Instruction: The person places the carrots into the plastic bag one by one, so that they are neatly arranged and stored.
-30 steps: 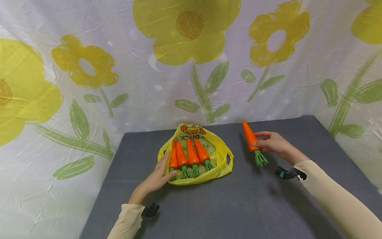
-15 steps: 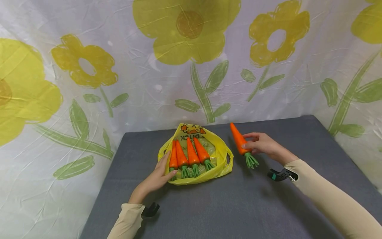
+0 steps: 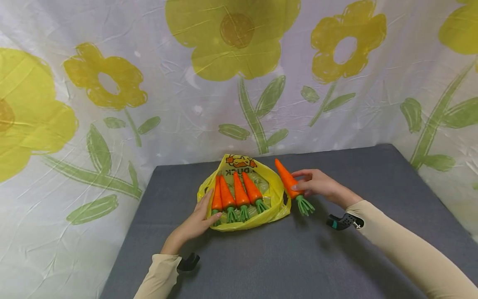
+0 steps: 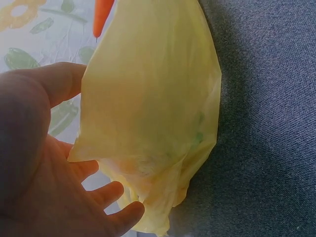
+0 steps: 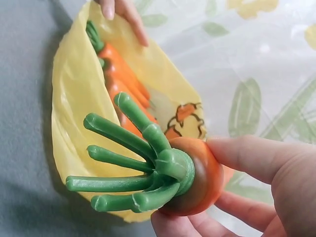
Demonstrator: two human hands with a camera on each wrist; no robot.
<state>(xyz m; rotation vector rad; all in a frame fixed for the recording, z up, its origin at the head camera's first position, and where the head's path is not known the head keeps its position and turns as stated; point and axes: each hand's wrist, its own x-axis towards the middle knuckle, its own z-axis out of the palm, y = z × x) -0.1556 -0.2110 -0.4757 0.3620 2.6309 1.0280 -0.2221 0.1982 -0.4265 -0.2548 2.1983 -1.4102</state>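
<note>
In the head view my right hand (image 3: 315,185) holds a toy carrot (image 3: 288,179) by its thick end, between thumb and fingers. Its orange tip points up-left beside the bag's right rim, and its green stems (image 5: 133,163) fill the right wrist view. A yellow plastic bag (image 3: 278,209) with a duck print lies with its mouth spread. Several more carrots (image 3: 240,193) lie side by side inside it, stems toward me. At the bag's left rim my left hand (image 3: 194,218) rests with thumb and fingers spread, touching the thin film (image 4: 148,74).
A dark grey cloth-covered table (image 3: 261,265) lies under everything. Behind it hangs a pale curtain (image 3: 179,116) printed with yellow flowers, close to the table's back edge.
My right hand has carried the carrot leftward and a little nearer me, from well right of the bag to its right rim. My left hand and the bag look unmoved.
</note>
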